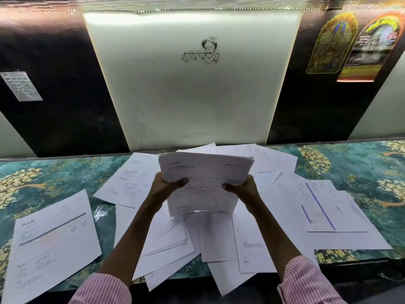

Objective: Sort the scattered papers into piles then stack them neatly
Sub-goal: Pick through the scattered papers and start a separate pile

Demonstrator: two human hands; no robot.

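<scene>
Head view.

- Left hand: curled round the left edge of a bundle of papers, thumb across the front sheet.
- Right hand: curled round the bundle's right edge, thumb likewise on the front.
- Bundle: many white sheets, held upright over the middle of the table. The top edges are uneven and the printed lines too blurred to read.
- Sleeves: pink and white stripes, on both forearms.
- Loose sheets: overlapping heap under and around the bundle, some hanging over the near table edge.
- Form: lies apart at the left, grey band across it, text illegible.
- Chart sheet: at the right, on other sheets, with blue bars.
- Far sheet: red heading, unreadable.
- Table cover: teal with gold flowers.
- White panel: behind the table, bearing a black line drawing of a flute player.
- Two colourful stickers: upper right on the dark wall, lettering illegible.
- Small note: on the wall at the left, unreadable.
</scene>
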